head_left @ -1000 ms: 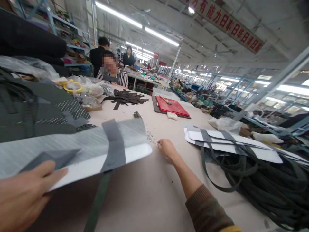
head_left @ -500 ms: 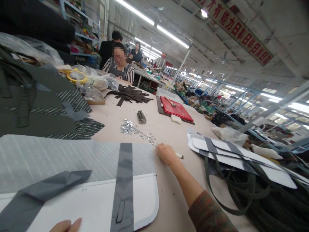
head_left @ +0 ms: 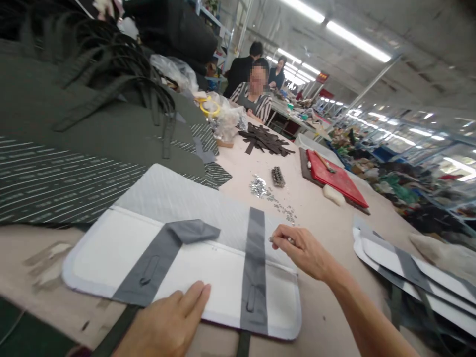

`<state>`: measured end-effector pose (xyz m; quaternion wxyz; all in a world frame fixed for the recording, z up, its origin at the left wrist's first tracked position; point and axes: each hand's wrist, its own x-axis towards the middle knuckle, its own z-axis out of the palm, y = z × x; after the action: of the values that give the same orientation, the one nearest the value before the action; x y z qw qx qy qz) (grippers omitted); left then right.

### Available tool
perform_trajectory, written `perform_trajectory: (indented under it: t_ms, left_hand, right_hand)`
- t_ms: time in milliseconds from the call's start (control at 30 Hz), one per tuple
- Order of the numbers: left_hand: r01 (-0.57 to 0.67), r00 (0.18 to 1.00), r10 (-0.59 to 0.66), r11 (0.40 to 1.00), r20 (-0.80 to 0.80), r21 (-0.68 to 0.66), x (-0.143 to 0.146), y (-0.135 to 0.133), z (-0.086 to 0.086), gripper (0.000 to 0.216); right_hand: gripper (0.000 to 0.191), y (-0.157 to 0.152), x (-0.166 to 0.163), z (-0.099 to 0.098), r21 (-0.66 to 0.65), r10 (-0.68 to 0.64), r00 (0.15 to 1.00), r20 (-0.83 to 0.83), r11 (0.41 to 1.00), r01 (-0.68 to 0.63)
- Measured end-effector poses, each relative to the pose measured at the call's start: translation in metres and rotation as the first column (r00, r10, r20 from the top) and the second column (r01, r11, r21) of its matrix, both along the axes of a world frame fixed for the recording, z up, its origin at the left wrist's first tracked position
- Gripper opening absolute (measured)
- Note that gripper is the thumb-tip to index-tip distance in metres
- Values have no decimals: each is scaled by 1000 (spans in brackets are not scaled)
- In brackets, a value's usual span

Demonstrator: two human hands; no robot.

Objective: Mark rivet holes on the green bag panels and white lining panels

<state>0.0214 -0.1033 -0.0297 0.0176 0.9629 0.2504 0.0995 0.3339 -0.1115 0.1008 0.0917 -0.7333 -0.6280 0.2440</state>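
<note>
A bag panel (head_left: 211,277), white below and grey quilted above, lies on the table in front of me. Two grey strips (head_left: 255,267) cross it, each with a slot-shaped outline near its lower end. Resting on the panel's near edge, my left hand (head_left: 163,320) has its fingers stretched out and holds nothing. My right hand (head_left: 301,250) is closed in a pinch above the panel's right side, with a small silver metal washer (head_left: 271,239) at its fingertips. A pale bit shows among its fingers; I cannot tell what it is. Loose silver washers (head_left: 259,186) lie scattered beyond.
Behind the washers stand a cluster of small metal parts (head_left: 277,177) and a pile of dark strips (head_left: 264,139). A red board (head_left: 334,178) lies farther right. Stacked panels (head_left: 412,272) are at right, dark fabric (head_left: 92,134) at left. A person in striped sleeves (head_left: 256,94) sits opposite.
My right hand has come back from the scattered washers to above the panel, pinching one. More of my left hand shows on the panel. The view has swung left and down.
</note>
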Motion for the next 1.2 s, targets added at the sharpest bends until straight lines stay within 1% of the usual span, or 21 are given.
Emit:
perform_trajectory:
  t_ms: [67, 167, 267, 400, 567, 667, 800, 900, 1000, 1067, 1133, 1200]
  left_hand:
    - [-6, 1000, 6, 1000, 3, 8, 2, -2, 14, 57]
    - [-13, 999, 13, 1000, 47, 3, 3, -4, 20, 50]
    - [-19, 997, 21, 999, 78, -29, 3, -5, 18, 48]
    - [-24, 992, 31, 998, 119, -60, 5, -5, 15, 48]
    - [-18, 991, 29, 996, 131, -85, 4, -5, 15, 46]
    - [-18, 989, 33, 995, 144, -99, 4, -6, 15, 44]
    - [-30, 993, 42, 993, 111, -111, 5, -6, 15, 44]
    - [-24, 994, 35, 994, 106, -104, 6, -6, 15, 41]
    - [-50, 993, 59, 994, 104, -94, 6, -6, 19, 40]
    - [-60, 991, 69, 994, 113, -86, 4, -5, 22, 40]
    - [-48, 985, 61, 995, 161, -86, 3, -4, 22, 39]
    - [-8, 959, 30, 997, 282, -78, 3, -6, 17, 35]
  right_hand:
    - [21, 10, -25, -1, -34, 110, 992, -56, 993, -112]
    - [18, 25, -58, -11, -60, 199, 976, -85, 977, -204]
    - [17, 33, -84, -23, -77, 192, 980, -45, 978, -195]
    - [19, 36, -106, -40, -49, 120, 992, 36, 992, -118]
    - [19, 39, -112, -52, -31, 70, 989, 129, 997, -66]
    - [19, 40, -112, -54, -25, 79, 988, 131, 997, -76]
    - [20, 39, -115, -55, -45, 78, 988, 135, 996, -73]
    - [20, 39, -118, -58, -50, 78, 976, 205, 996, -69]
    - [19, 40, -120, -61, -57, 71, 953, 294, 997, -56]
    - [19, 41, -121, -62, -71, 51, 949, 313, 997, -30]
    - [20, 44, -121, -62, -91, 20, 955, 295, 996, 7]
    - [21, 46, -120, -62, -113, -10, 966, 258, 993, 41]
